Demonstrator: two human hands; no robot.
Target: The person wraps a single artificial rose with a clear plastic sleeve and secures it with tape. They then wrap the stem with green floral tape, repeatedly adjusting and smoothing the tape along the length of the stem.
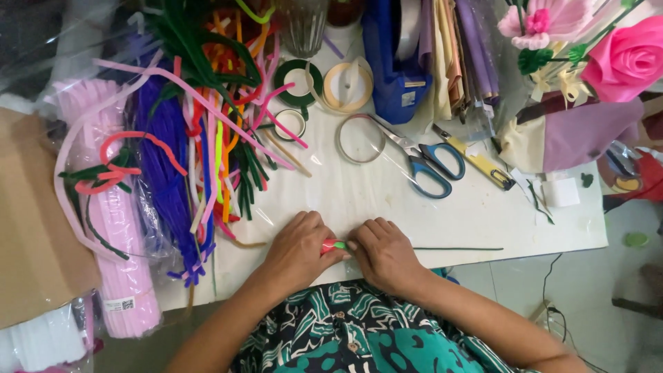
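My left hand [298,250] and my right hand [384,254] meet at the near edge of the white table [359,193]. Between their fingertips they pinch a small red and green piece [333,245], most of it hidden by the fingers. A thin green wire stem [459,249] runs from under my right hand to the right along the table edge.
A heap of coloured pipe cleaners [207,138] fills the left, beside purple [162,159] and pink [114,228] bundles. Blue-handled scissors [425,162], a yellow utility knife [476,160], tape rolls [349,86] and a wire ring [359,138] lie beyond my hands. Pink fabric flowers [615,55] stand far right.
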